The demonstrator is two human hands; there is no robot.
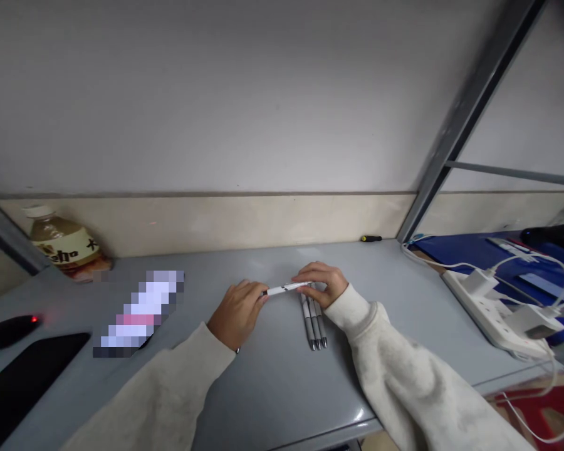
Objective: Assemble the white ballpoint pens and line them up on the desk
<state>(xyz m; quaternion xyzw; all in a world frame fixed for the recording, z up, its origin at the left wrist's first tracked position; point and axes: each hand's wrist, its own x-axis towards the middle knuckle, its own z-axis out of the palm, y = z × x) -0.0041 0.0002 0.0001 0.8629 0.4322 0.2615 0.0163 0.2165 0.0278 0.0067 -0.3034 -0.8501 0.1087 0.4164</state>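
Note:
Both my hands hold one white pen (284,289) level above the grey desk (272,376). My left hand (237,311) is closed and pinches the pen's left end. My right hand (322,283) is closed on its right end with the fingers curled over it. Three more grey-and-white pens (314,324) lie side by side on the desk just below my right hand, tips pointing toward me. Cream sleeves cover both forearms.
A drink bottle (63,244) lies at the back left. A black mouse (7,331) and a black pad (23,382) sit at the left edge. A small screwdriver (371,238) lies by the wall. A white power strip (493,313) with chargers and cables lies at right.

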